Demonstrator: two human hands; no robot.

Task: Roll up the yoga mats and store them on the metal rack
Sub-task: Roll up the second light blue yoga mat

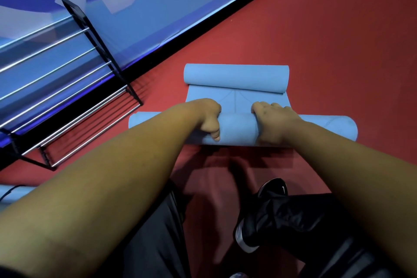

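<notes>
In the middle of the frame a light blue yoga mat (pixel 237 130) lies on the red floor (pixel 327 52), its near end wound into a thick roll and its far end curled into a second roll, with a short flat stretch between them. The left hand (pixel 208 118) and the right hand (pixel 276 121) sit side by side on the near roll, each with fingers curled over its top, clamping it. The metal rack (pixel 67 97) stands at the left edge against the blue wall, apart from the mat.
</notes>
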